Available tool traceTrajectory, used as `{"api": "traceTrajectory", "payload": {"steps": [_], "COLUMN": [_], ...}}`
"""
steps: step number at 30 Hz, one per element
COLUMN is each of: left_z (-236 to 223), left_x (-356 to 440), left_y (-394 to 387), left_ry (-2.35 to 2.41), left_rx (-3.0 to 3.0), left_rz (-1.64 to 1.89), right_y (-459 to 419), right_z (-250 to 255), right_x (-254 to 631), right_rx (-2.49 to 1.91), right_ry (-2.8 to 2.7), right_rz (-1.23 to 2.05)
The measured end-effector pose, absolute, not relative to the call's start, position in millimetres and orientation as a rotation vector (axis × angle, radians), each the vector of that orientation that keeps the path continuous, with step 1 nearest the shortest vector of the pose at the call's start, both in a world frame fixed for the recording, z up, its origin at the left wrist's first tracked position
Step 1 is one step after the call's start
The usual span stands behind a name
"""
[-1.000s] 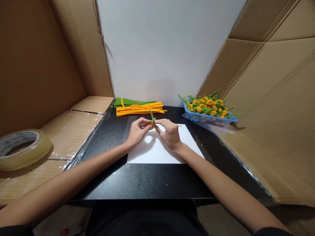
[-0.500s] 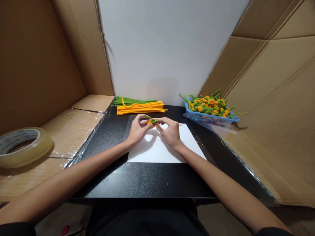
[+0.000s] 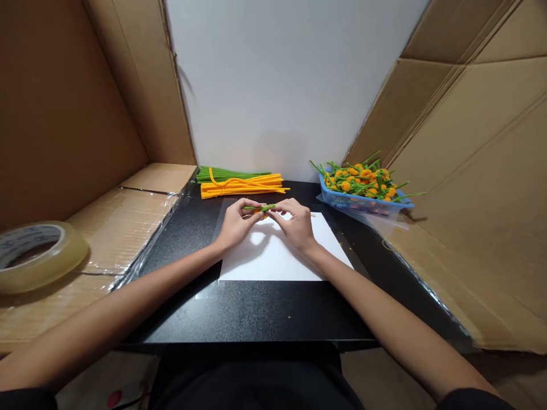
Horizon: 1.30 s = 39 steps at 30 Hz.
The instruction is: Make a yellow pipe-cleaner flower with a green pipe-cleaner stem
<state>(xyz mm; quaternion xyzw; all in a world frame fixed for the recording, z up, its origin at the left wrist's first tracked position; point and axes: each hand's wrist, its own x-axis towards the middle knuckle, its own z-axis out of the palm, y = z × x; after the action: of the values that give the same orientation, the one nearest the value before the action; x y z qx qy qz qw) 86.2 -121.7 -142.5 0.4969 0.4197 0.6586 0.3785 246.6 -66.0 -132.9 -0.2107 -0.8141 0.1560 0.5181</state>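
Note:
Between the fingertips of both hands is a small pipe-cleaner piece (image 3: pixel 268 208), with green strands on top and a bit of orange below. My left hand (image 3: pixel 236 225) is closed in a pinch on its left side. From the right, my right hand (image 3: pixel 298 226) pinches the green part between thumb and fingers. Fingers hide most of the orange part. Both hands are above a white sheet (image 3: pixel 273 262) on the black table (image 3: pixel 239 313).
Orange pipe cleaners (image 3: pixel 243 187) and green pipe cleaners (image 3: pixel 228 175) lie bundled at the back. A blue basket (image 3: pixel 363 204) holds many orange-and-green pieces at the back right. Clear tape (image 3: pixel 70 256) rests on cardboard at left. Cardboard walls (image 3: pixel 478 171) flank the table.
The green strands, which stuck up at an angle, now lie nearly level between my fingertips. Less of the orange part shows. The view has shifted slightly.

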Motion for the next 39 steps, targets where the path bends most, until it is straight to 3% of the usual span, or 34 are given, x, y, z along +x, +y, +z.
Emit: {"api": "traceTrajectory", "payload": {"steps": [9,22,34,39], "left_z": [-138.2,-135.8,-139.0,-140.0], "left_x": [86.2,89.9,88.0,86.5], "left_y": [-123.4,-124.0,-121.9,-121.7], "left_ry": [1.071,1.059,1.073,1.067], "left_rx": [1.331,1.300,1.290,1.299], "left_rz": [1.631,1.656,1.665,1.633], "right_y": [-65.7,-75.7,-74.9,-70.3], "right_z": [-130.5,-133.0,-134.2,-130.3], "right_x": [249.2,244.5,243.0,246.8], "right_rx": [-0.379,-0.468,-0.502,-0.486], "right_ry": [-2.141,-2.189,-2.222,-2.072], "right_rz": [-0.117,-0.417,-0.358,0.014]}}
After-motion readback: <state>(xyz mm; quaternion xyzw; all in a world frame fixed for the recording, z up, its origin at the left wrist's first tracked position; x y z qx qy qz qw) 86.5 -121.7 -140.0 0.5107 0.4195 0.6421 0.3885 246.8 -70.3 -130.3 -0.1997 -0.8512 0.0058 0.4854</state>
